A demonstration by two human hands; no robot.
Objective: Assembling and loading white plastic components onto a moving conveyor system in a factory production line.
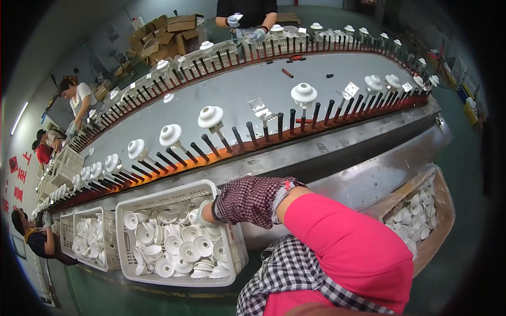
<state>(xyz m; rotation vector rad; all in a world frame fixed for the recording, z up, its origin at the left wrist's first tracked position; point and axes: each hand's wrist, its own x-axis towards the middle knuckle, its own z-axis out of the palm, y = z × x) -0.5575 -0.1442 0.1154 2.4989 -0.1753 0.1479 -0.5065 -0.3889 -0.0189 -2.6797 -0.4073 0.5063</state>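
My right arm, in a pink sleeve and a dark checked oversleeve, reaches left across my body. At its end my right hand (206, 214), in a whitish glove, is at the right inner side of a white plastic crate (123, 253). Its fingers are down among white, shallow, funnel-shaped parts (188, 251) heaped in the crate. Glove and parts blend together, so I cannot see whether the fingers hold one. My left hand is not in view. Just beyond the crate stands a row of dark pegs, several bearing stepped round white parts (170, 135).
The pegs edge a grey oval table (247, 87) with a metal side ledge (342, 158). More crates (89, 212) stand at left, and a lined box of white parts (445, 208) at right. Other people (81, 100) work around the table. Cardboard boxes (158, 39) are piled behind.
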